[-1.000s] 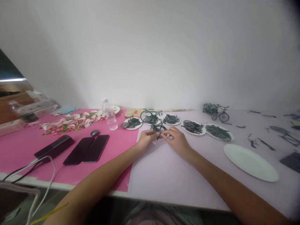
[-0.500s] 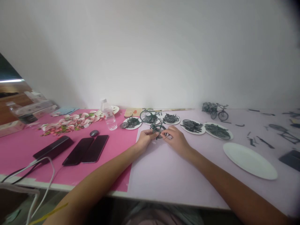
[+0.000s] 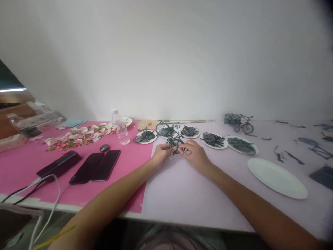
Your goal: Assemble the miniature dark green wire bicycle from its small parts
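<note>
A small dark green model bicycle (image 3: 174, 141) is held between my two hands at the middle of the table, one wheel toward me and the other pointing away. My left hand (image 3: 162, 153) pinches it from the left, near the hub of the close wheel. On the other side, my right hand (image 3: 194, 153) has thumb and fingers pinched at the same wheel's hub; any tiny part between those fingertips is too small to make out. Just behind stand white plates of dark bicycle parts, among them a plate of wheels (image 3: 190, 131).
Beyond my right hand are a plate of black parts (image 3: 213, 140), a bare white oval plate (image 3: 278, 178) and an assembled model bicycle (image 3: 244, 124). Loose parts lie far right. At left are a water bottle (image 3: 121, 127), two phones (image 3: 106, 166), a mouse (image 3: 104, 148) and artificial petals (image 3: 80, 136).
</note>
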Motion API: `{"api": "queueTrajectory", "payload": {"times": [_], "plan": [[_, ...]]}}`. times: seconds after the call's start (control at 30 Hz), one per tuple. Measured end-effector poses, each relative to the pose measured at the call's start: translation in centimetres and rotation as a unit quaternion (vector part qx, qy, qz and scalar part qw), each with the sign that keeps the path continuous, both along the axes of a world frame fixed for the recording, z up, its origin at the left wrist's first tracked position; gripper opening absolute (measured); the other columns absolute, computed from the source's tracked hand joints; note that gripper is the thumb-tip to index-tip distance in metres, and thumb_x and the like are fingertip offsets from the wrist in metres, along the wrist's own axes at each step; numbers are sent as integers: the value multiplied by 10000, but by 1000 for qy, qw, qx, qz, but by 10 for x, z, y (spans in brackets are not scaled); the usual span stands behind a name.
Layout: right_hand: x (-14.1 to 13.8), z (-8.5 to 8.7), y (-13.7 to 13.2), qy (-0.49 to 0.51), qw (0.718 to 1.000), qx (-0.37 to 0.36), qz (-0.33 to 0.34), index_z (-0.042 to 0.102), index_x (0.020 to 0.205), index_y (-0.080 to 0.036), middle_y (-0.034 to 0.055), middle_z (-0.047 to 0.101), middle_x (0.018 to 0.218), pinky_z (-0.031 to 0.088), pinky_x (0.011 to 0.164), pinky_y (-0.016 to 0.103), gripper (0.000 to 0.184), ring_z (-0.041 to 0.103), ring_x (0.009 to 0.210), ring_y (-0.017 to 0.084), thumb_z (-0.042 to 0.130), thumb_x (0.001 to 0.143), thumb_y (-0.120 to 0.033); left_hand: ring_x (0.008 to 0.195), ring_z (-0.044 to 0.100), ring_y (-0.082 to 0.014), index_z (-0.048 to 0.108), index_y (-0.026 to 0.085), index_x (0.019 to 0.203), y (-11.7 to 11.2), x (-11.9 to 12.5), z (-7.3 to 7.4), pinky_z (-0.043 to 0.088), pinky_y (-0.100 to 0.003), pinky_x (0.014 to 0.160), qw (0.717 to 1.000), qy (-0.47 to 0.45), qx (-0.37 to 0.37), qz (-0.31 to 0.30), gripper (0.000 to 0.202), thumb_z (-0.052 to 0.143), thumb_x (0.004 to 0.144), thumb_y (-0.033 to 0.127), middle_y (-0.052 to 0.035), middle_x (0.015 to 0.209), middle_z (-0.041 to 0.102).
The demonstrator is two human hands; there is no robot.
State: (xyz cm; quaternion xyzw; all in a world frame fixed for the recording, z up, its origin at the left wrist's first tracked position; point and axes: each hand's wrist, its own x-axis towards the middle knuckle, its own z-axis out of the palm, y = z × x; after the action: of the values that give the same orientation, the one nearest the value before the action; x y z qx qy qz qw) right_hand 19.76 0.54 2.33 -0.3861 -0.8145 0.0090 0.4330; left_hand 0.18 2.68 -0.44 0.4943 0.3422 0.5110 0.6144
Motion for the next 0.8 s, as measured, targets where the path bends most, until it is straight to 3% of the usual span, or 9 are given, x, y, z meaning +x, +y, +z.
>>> {"api": "queueTrajectory", "payload": {"times": [0.8], "plan": [[-1, -3, 0, 4, 999, -36, -9, 707, 884, -258, 28, 667, 845, 478, 741, 318, 93, 616, 868, 228, 645, 945, -228, 602, 510, -111, 799, 125, 839, 4, -1, -5, 343, -265, 603, 1000, 8, 22, -7, 381, 916, 688, 454, -80, 787, 731]]}}
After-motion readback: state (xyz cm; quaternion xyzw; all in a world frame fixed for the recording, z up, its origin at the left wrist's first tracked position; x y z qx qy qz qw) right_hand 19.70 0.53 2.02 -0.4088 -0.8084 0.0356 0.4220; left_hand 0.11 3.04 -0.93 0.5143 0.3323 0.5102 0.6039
